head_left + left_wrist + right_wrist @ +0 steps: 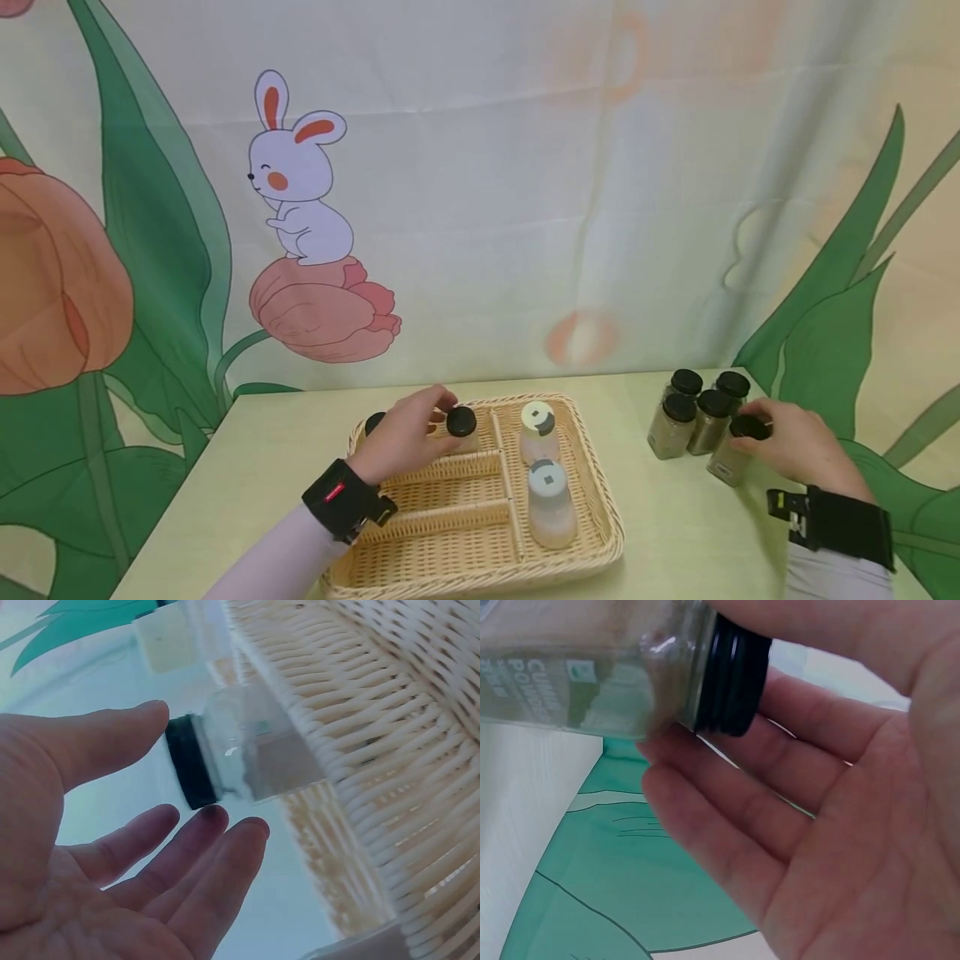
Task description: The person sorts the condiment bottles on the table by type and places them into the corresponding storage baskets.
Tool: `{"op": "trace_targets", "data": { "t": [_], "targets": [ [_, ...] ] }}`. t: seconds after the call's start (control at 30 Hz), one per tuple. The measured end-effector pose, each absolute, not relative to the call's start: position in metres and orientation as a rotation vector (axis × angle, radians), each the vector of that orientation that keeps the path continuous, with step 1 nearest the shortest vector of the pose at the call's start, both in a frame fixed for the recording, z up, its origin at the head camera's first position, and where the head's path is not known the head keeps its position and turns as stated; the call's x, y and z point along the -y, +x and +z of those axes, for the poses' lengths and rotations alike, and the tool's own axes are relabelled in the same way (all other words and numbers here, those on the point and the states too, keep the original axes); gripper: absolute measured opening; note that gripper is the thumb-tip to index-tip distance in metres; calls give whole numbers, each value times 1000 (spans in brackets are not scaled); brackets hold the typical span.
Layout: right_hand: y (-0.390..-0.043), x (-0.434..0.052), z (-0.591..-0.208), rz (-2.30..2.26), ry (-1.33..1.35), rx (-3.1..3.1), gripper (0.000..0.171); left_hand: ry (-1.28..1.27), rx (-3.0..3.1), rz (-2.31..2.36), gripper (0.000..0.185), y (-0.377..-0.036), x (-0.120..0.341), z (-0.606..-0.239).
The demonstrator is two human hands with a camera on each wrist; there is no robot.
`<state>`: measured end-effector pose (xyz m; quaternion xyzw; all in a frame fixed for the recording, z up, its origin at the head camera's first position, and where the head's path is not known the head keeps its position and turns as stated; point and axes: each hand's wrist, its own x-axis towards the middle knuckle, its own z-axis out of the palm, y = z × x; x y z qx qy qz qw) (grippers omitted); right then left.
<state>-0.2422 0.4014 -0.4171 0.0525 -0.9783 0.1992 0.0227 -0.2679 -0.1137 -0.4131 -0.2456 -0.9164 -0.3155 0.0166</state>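
Black plastic caps the cumin powder jar, and your right hand holds it at that end, thumb on one side and fingertips curled against the neck on the other. Gripping near the lid probably keeps your knuckles clear of the four similar jars crowded just behind and to the left. Whether its base touches the table, I cannot tell. That cluster likely stands tight so every lid is within one reach.

Your left hand arches over a black-capped glass jar in the back left compartment of the wicker basket. Its thumb meets the lid's edge and the fingertips curve round the far side; whether they pinch or merely hover close, you cannot tell from these views. A second black lid shows past that hand, partly hidden. The woven dividers seem meant to keep kinds apart: two pale-lidded containers stand one behind the other in the long right compartment.

Pale yellow-green tabletop lies beneath everything. Behind it hangs a creased fabric backdrop, printed with a white rabbit on a pink tulip and broad green leaves.
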Motion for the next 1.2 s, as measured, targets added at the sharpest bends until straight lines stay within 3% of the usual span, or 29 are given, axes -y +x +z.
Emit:
{"op": "trace_targets", "data": {
  "t": [0.27,0.77,1.2],
  "targets": [
    [-241,-402,-415,622,144,3038,65,-743,2795,-911,54,-247,118,-404],
    [-239,-405,-412,558,158,3010,53,-770,2713,-979,56,-223,122,-398],
    [-225,-396,-388,572,135,2955,60,-753,2666,-993,51,-214,119,-400]
  ]
}}
